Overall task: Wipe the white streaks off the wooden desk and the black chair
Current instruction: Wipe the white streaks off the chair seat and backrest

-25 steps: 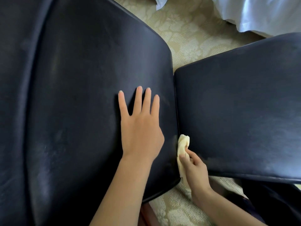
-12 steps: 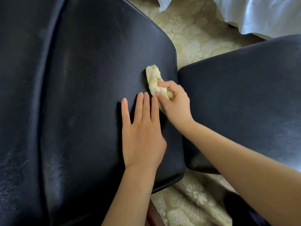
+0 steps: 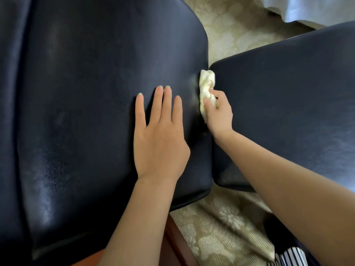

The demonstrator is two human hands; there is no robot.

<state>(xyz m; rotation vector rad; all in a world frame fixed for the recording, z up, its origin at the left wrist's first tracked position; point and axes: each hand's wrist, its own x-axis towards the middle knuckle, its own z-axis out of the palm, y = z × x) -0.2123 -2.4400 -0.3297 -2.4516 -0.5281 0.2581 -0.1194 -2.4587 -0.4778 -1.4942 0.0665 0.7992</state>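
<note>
Black chair [image 3: 96, 93], seat: my left hand [image 3: 159, 143] lies flat on it, fingers straight, holding nothing. My right hand [image 3: 219, 116] grips a bunched yellow cloth [image 3: 206, 87], pressed to the seat's right edge beside a second black seat [image 3: 288, 102]. No plain white streaks show; a pale sheen [image 3: 48, 179] lower left may be glare. The wooden desk is out of view, so I judge it unconfirmed.

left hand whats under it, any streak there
The left hand lies flat, fingers straight, on the black chair cushion. Only dark upholstery shows around it. Whether any white streak lies beneath the palm cannot be seen: the hand covers that patch.
</note>
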